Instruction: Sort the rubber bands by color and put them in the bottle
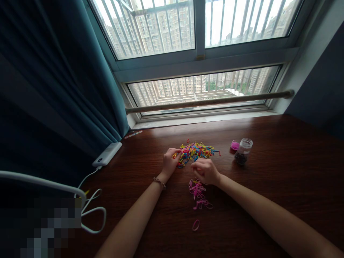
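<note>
A heap of small rubber bands (pixel 198 150) in yellow, red, blue and pink lies on the dark wooden table. At the heap's left edge is my left hand (pixel 171 161), its thumb and fingers closed on a few bands; a yellow and red one shows between them. My right hand (pixel 205 171) is curled shut just in front of the heap, and its fingers hide whatever is in them. Below it lies a looser group of pink rubber bands (pixel 197 189), with a smaller pink cluster (pixel 202 204) nearer. A single pink rubber band (pixel 196 225) lies closest to me.
Right of the heap stands a clear jar (pixel 244 150) with dark contents, beside a magenta lid (pixel 234 146). A white power bank (pixel 107 154) with a cable (pixel 92 211) lies at left, near the blue curtain (pixel 107 89). A window (pixel 200 53) rises behind the table.
</note>
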A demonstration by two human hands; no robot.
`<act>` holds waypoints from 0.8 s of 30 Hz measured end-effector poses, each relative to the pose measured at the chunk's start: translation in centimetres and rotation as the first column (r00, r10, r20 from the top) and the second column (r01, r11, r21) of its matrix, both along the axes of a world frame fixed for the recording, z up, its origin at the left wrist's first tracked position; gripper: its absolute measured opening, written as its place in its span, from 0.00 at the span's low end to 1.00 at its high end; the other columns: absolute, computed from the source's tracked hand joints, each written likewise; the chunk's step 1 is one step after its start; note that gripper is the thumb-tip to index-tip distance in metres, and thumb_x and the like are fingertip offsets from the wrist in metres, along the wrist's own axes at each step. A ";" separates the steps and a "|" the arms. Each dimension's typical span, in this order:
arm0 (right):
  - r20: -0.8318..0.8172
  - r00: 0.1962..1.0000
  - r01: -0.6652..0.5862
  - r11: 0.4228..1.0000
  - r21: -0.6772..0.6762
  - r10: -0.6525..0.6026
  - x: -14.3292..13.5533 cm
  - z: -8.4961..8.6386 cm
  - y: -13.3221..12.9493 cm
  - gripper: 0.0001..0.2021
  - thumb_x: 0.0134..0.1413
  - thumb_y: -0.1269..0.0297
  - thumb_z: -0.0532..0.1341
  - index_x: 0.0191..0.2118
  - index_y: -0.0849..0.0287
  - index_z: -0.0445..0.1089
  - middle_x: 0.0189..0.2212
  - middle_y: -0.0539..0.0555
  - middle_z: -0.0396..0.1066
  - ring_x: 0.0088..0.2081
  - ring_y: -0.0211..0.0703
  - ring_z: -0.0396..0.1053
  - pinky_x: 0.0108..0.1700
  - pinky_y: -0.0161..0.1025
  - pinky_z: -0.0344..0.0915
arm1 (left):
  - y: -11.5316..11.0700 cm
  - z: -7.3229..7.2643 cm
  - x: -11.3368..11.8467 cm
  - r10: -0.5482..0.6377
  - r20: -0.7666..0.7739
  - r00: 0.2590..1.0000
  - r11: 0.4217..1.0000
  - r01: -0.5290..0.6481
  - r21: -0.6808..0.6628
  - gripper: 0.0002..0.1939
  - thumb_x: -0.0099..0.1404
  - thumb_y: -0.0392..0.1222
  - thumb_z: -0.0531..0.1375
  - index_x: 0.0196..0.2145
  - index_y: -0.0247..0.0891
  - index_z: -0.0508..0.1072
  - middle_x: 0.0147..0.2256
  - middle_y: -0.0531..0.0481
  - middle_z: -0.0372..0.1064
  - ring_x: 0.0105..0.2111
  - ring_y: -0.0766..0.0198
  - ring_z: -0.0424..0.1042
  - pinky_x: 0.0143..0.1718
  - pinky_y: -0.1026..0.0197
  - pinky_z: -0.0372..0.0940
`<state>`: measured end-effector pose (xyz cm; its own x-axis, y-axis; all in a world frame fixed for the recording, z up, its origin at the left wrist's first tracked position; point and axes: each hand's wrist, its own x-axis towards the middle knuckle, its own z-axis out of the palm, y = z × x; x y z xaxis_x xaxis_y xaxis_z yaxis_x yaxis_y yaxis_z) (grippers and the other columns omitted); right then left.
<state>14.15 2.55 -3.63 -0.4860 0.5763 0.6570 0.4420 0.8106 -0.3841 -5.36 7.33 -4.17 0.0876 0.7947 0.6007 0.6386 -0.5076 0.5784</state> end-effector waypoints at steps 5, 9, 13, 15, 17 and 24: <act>-0.219 0.881 0.395 0.906 -0.152 -0.420 2.1 -0.6 3.1 0.09 0.50 0.70 0.53 0.34 0.58 0.70 0.30 0.53 0.72 0.33 0.43 0.66 0.39 0.39 0.61 | -2.1 1.0 2.1 -0.281 -0.130 0.951 0.958 0.286 0.027 0.05 0.58 0.37 0.56 0.29 0.39 0.72 0.30 0.48 0.70 0.33 0.63 0.68 0.39 0.58 0.64; -0.172 0.857 0.454 0.870 -0.195 -0.486 3.1 -1.3 4.6 0.10 0.50 0.69 0.54 0.36 0.57 0.71 0.30 0.54 0.71 0.38 0.47 0.63 0.42 0.42 0.61 | -4.2 1.5 3.8 -0.497 -0.319 0.807 0.857 0.514 -0.033 0.06 0.58 0.37 0.55 0.30 0.40 0.72 0.30 0.47 0.70 0.35 0.62 0.67 0.41 0.56 0.63; -0.101 0.911 0.379 0.907 -0.184 -0.401 3.0 -2.0 5.1 0.14 0.50 0.72 0.53 0.42 0.56 0.69 0.36 0.54 0.71 0.43 0.48 0.60 0.45 0.45 0.59 | -4.9 1.8 4.1 -0.566 -0.446 0.693 0.802 0.589 -0.104 0.08 0.58 0.39 0.53 0.30 0.41 0.73 0.32 0.46 0.70 0.38 0.60 0.67 0.44 0.54 0.61; -0.054 0.937 0.333 0.930 -0.157 -0.345 2.9 -2.3 5.2 0.15 0.50 0.73 0.53 0.43 0.54 0.69 0.40 0.53 0.70 0.47 0.48 0.57 0.48 0.48 0.56 | -4.8 1.8 4.0 -0.551 -0.469 0.690 0.814 0.569 -0.120 0.10 0.59 0.40 0.52 0.30 0.41 0.73 0.33 0.46 0.70 0.38 0.60 0.67 0.44 0.54 0.61; 0.002 0.950 0.309 0.940 -0.148 -0.312 2.8 -2.6 5.2 0.16 0.50 0.73 0.52 0.44 0.53 0.68 0.44 0.51 0.68 0.48 0.49 0.55 0.50 0.50 0.54 | -4.5 1.8 3.7 -0.520 -0.478 0.708 0.835 0.539 -0.110 0.10 0.60 0.41 0.51 0.30 0.40 0.73 0.33 0.46 0.70 0.39 0.59 0.66 0.45 0.53 0.60; 0.034 0.955 0.297 0.939 -0.171 -0.296 2.9 -3.0 5.7 0.17 0.51 0.74 0.52 0.44 0.52 0.69 0.45 0.50 0.68 0.48 0.49 0.56 0.50 0.51 0.53 | -2.0 0.7 2.2 -0.117 -0.273 0.955 0.982 0.152 0.111 0.07 0.60 0.36 0.53 0.33 0.39 0.71 0.35 0.48 0.70 0.41 0.59 0.64 0.48 0.53 0.58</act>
<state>17.03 8.24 -6.62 -0.2800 0.7994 0.5316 0.6557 0.5637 -0.5022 -3.11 5.29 -3.46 0.3577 0.6815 0.6384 0.6799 -0.6587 0.3222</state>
